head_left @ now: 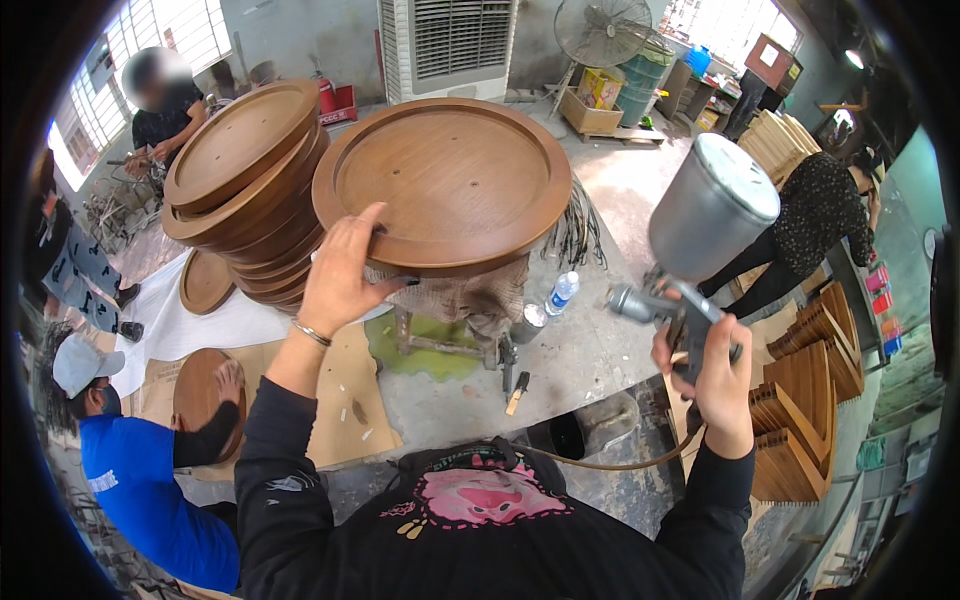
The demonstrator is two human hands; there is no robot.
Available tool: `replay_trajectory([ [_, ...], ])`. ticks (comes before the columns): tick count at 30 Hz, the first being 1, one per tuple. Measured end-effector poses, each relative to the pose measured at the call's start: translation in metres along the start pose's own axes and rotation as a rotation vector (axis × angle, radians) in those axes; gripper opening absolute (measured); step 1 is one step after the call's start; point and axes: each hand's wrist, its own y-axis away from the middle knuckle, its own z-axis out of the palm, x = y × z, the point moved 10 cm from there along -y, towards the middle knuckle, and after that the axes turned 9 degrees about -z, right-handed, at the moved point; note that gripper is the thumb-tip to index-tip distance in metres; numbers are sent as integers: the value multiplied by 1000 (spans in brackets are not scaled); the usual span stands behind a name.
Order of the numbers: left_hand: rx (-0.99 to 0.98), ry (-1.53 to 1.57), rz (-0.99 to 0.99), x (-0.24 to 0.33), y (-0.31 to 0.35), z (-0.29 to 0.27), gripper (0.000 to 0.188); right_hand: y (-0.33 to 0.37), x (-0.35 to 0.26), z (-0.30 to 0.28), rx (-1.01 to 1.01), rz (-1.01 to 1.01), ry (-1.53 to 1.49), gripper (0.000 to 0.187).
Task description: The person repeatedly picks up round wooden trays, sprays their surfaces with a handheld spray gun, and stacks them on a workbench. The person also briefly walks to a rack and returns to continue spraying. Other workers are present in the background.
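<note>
A round brown wooden top (455, 170) with a raised rim lies on a cloth-draped stand in front of me. My left hand (340, 265) is at its near left rim, fingers over the rim and thumb low against the outer edge. Its fingertips look dark. To the right, my right hand (715, 370) grips a spray gun (690, 318) by the handle. The gun carries a large grey cup (712, 205) on top, and its nozzle points left, apart from the wooden top. A brown hose (620, 464) runs from below the handle toward the left.
Stacked round wooden tops (245, 190) stand close at left. A water bottle (563, 292), a metal can (530, 322) and a brush (517, 394) are near the stand. A person in blue (150, 490) handles a wooden disc (208, 405). Wooden pieces (800, 420) lie at right, near another person (815, 215).
</note>
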Motion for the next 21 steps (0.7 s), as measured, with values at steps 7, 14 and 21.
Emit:
replay_trajectory([
  [7,-36,-30,13,-20,1,-8,104,-26,18,-39,243,17,151,59],
  [14,117,23,-46,21,10,12,105,4,13,1,1,47,-30,75],
  [21,-54,6,-8,14,-6,9,111,5,0,2,-27,-38,0,81],
])
